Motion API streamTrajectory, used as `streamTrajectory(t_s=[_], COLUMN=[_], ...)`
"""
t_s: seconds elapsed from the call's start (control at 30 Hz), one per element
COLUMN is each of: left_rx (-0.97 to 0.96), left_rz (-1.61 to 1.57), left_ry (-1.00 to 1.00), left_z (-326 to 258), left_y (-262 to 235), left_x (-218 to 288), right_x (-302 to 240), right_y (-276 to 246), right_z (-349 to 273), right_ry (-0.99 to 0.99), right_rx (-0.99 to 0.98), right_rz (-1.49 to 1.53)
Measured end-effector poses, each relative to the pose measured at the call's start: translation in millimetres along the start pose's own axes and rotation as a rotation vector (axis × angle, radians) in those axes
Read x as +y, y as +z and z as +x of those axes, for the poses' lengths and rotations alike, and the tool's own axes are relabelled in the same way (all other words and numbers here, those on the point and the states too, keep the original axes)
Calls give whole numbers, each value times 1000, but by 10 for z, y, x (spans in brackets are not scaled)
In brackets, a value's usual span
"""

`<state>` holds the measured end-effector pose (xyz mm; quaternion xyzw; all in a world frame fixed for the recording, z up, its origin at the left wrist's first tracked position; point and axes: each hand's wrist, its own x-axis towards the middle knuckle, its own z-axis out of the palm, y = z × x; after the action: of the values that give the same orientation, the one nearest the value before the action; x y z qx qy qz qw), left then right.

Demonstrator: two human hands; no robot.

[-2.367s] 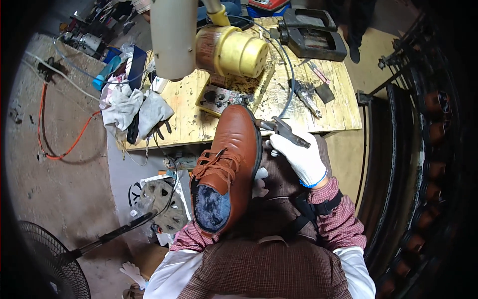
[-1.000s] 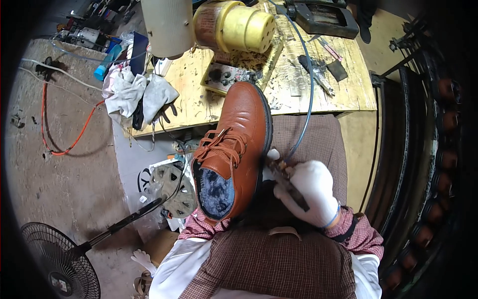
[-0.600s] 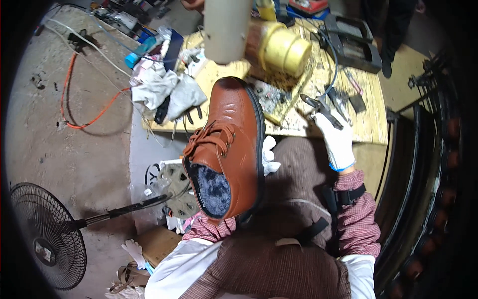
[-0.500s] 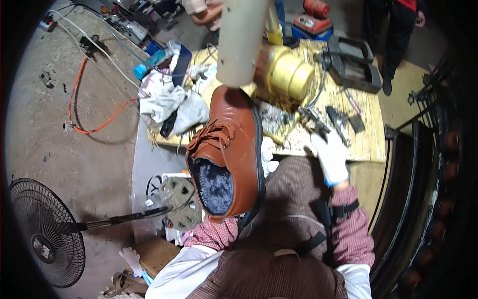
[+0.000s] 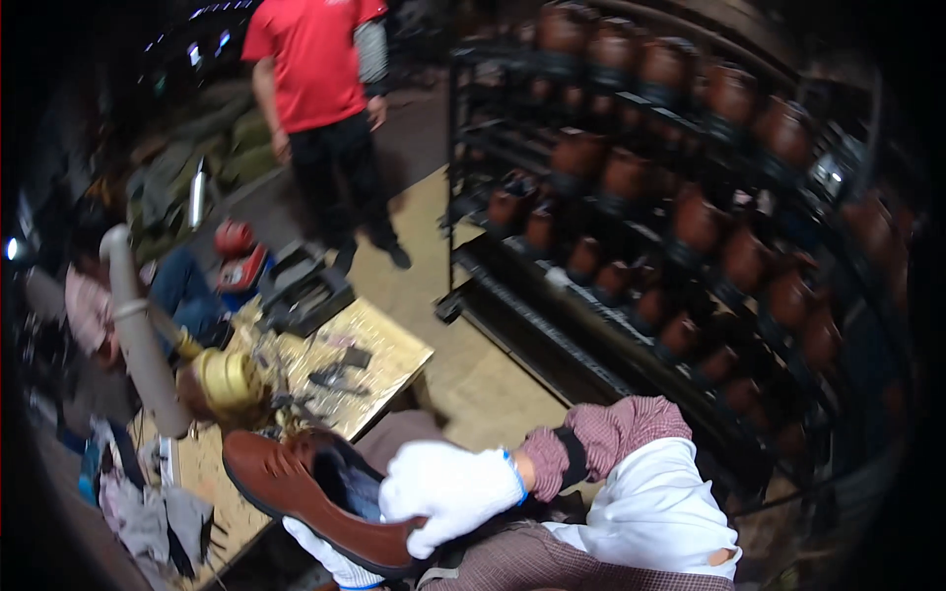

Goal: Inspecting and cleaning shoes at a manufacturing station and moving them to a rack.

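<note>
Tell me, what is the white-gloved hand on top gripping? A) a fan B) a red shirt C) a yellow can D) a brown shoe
D: the right hand in a white glove wraps over the heel end of the brown shoe, while the left hand supports it from below.

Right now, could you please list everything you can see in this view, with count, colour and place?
Shoe: one, brown leather, low centre, lying tilted.
Workbench: one, pale wood, left of centre, strewn with small tools.
Yellow machine part: one, on the bench.
Pale pipe: one, upright at left.
Black case: one, far end of bench.
Rags: several, grey and white, lower left.
Rack: one, black metal, right, holding many brown shoes.
Person in red shirt: one, standing at top.
Right hand: white glove, gripping the shoe's rear.
Left hand: white glove, under the shoe.
</note>
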<state>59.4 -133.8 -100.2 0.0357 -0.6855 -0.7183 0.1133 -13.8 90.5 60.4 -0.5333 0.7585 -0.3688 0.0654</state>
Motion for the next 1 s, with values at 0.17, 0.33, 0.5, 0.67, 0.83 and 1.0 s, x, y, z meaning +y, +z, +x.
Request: streamTrajectory(t_s=[0.17, 0.33, 0.5, 0.67, 0.83, 1.0], left_rx=[-588, -643, -595, -523, -374, -257], left_rz=[309, -424, -484, -559, -416, -648], left_ry=[91, -112, -140, -133, -347, -205], left_z=[445, 366, 377, 608, 421, 245], left_y=[450, 893, 1070, 1091, 754, 649], left_x=[1129, 981, 737, 335, 1055, 697], right_x=[-1356, -2193, -2571, -2675, -1632, -1675], right_y=[-1297, -1878, -3279, -3984, -4256, -4182], right_z=[-577, -1372, -2438, -3234, -2625, -2764], right_ry=[-133, 363, 1122, 1762, 1019, 1353], right_rx=[597, 713, 462, 903, 934, 1033], right_rz=[-687, -1936, -2233, -1552, -2220, -1751])
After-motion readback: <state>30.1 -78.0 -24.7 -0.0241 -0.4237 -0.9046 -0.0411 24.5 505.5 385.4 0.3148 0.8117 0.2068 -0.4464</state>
